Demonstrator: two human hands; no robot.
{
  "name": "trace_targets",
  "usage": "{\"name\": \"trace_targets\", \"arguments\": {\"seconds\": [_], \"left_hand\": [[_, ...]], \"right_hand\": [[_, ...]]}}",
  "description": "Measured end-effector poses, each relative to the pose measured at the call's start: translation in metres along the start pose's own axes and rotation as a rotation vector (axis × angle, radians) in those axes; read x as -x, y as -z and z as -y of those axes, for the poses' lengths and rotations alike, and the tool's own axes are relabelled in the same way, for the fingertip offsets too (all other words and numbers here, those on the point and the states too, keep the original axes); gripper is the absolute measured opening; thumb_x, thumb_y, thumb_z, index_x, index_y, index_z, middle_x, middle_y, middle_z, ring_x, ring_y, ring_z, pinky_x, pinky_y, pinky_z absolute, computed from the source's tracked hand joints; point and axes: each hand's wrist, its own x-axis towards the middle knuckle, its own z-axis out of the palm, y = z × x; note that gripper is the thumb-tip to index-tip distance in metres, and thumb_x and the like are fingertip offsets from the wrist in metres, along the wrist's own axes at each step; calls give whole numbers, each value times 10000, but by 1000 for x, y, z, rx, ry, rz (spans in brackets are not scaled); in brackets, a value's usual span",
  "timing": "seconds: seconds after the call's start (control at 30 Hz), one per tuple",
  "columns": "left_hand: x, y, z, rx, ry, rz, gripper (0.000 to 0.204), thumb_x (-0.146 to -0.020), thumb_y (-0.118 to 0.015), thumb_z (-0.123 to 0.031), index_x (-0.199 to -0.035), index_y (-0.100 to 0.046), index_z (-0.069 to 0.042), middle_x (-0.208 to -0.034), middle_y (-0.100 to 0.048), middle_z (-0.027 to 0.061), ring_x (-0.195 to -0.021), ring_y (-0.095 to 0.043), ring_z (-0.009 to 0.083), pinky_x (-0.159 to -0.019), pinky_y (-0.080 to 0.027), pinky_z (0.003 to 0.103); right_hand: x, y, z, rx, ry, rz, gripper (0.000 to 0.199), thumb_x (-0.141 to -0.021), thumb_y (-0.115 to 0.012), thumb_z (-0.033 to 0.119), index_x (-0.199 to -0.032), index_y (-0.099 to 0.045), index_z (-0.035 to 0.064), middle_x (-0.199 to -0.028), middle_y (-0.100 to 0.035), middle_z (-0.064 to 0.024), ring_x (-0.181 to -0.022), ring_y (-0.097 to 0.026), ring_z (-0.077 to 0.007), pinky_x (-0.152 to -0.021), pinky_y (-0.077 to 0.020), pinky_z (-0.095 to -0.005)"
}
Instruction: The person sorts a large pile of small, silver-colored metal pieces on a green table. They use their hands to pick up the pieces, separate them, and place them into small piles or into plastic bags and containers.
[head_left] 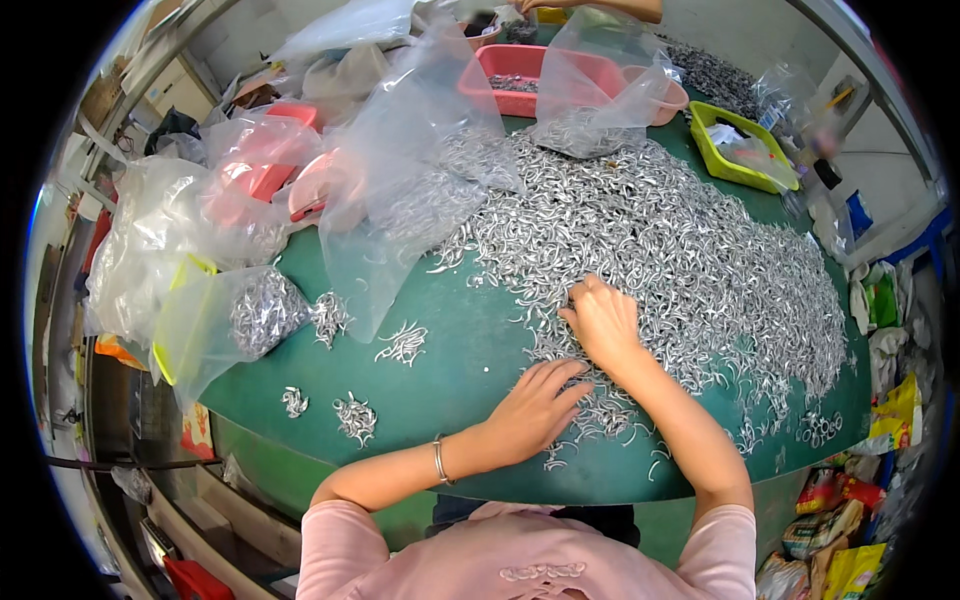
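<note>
**Left hand [535, 402] and right hand [604, 322] at the edge of a silvery heap [690, 245]**

The heap is made of small curved metal pieces and spreads over the green table [455, 345], between one and two o'clock from the right hand. That hand lies back up on the heap's left border, fingers bent down among the pieces. Its fingertips are hidden, so I cannot tell how far its grip is closed or whether it has hold of a piece.

The left hand lies at seven o'clock from the right, palm down at the near fringe of the pieces. Its grip is loose and open, the fingers apart and slightly bent; no piece shows held in it, though the underside is hidden. A metal bracelet [440, 461] circles that wrist.

From the left hand, two small clusters [403, 344] of pieces lie at ten o'clock, and two more small piles [355, 419] at nine. Beyond the ten o'clock clusters, a clear bag [268, 312] has pieces inside. A larger clear bag [405, 180] stands at eleven.

From the right hand, a pink tub [515, 103] sits between eleven and twelve, a yellow-green tray [733, 172] at one, and some ring-shaped pieces [820, 430] at four.
</note>
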Motion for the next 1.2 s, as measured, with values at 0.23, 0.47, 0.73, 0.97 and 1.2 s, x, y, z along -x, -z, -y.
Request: {"name": "trace_targets", "arguments": {"seconds": [0.23, 0.47, 0.73, 0.97, 1.2], "left_hand": [[3, -3, 12, 48, 37, -94, 379, -861, -663, -60, -1229, -575, -48, -1337, -488, 153, -1276, -458, 357, -1044, -391, 455], [7, -1, 16, 111, 38, -103, 355, -865, -659, -66, -1211, -584, -43, -1321, -497, 147, -1264, -468, 347, -1041, -389, 452], [8, -4, 19, 145, 40, -124, 334, -859, -662, -43, -1187, -594, -49, -1305, -510, 141, -1243, -486, 344, -1026, -398, 447], [8, -5, 21, 168, 39, -138, 337, -856, -665, -37, -1187, -598, -47, -1299, -518, 136, -1231, -497, 342, -1020, -405, 445], [9, -5, 23, 166, 42, -133, 331, -857, -666, -38, -1181, -601, -48, -1295, -524, 131, -1233, -501, 335, -1016, -413, 441]], "right_hand": [[-1, 9, -17, -229, -54, -87, 79, -828, -649, 105, -852, -663, 30, -875, -646, -166, -788, -669, -354, -677, -536, -455], [11, 40, -53, -971, -487, 181, 180, -954, -630, 187, -878, -625, 24, -678, -546, -15, -534, -420, -71, -483, -344, -248], [20, 50, -59, -1467, -597, 244, 145, -1013, -535, 154, -957, -587, 32, -842, -642, -91, -660, -583, -121, -542, -469, -233], [25, 37, -63, -1873, -603, 190, 126, -994, -536, 91, -1050, -597, -5, -1051, -664, -190, -799, -641, -188, -631, -537, -270], [24, 35, -62, -1967, -555, 264, 264, -1009, -528, 118, -1197, -571, -62, -1038, -649, -141, -850, -627, -183, -716, -530, -293]]}}
